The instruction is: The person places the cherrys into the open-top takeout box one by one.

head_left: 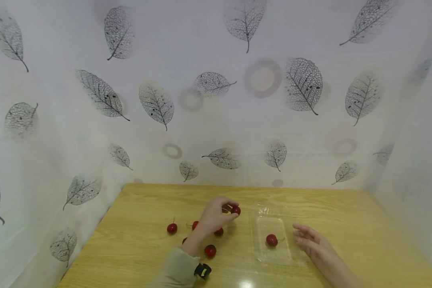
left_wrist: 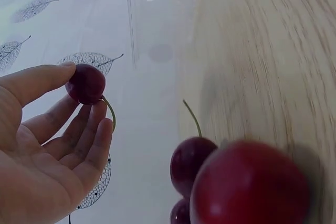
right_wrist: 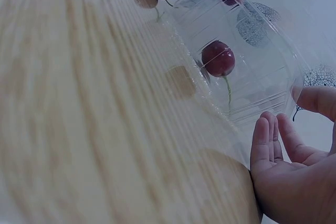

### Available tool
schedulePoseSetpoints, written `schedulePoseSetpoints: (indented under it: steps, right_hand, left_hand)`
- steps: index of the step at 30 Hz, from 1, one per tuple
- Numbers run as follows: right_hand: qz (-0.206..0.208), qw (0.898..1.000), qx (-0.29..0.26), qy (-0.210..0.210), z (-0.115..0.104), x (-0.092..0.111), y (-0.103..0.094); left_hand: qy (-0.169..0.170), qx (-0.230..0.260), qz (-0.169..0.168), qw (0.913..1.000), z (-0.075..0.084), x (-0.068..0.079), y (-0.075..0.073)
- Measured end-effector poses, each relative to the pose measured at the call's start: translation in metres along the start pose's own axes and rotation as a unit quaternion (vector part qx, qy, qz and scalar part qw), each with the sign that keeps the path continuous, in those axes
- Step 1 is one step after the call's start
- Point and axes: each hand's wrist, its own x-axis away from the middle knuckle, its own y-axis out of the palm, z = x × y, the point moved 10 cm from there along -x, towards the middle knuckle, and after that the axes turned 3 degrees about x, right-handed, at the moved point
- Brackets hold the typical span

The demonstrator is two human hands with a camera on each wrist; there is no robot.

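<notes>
My left hand (head_left: 214, 216) pinches a dark red cherry (left_wrist: 87, 84) between thumb and fingers, its green stem hanging down beside the fingertips. It is lifted above the table, just left of a clear plastic container (head_left: 257, 240). Inside the container lies one cherry (head_left: 271, 240), with its stem pointing right. At the container's right side is my right hand (head_left: 320, 250), fingers loosely extended and thumb apart from them. In the right wrist view, its fingertips (right_wrist: 266, 121) are right at the container's edge.
Several loose cherries lie on the wooden table (head_left: 137, 248) around the left forearm, among them one cherry (head_left: 171, 228) at the far left and another cherry (head_left: 210, 251) nearer me. A leaf-patterned sheet (head_left: 223, 120) rises behind the table and along both sides.
</notes>
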Motion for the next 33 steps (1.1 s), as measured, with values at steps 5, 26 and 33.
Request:
schedulePoseSetpoints:
  steps: [5, 26, 33]
  right_hand:
    - [-0.005, 1.000, 0.001, -0.010, -0.001, 0.000, 0.000]
    - [-0.014, 1.000, -0.007, -0.004, 0.000, 0.000, 0.002]
    - [-0.007, 1.000, -0.010, -0.002, 0.000, -0.001, 0.001]
  left_hand:
    - [0.005, 0.011, -0.005, 0.9999, 0.007, -0.002, 0.013]
    - [0.026, 0.013, -0.033, 0.9990, 0.038, -0.010, 0.061]
    - [0.034, 0.001, -0.044, 0.9984, 0.049, -0.007, 0.074]
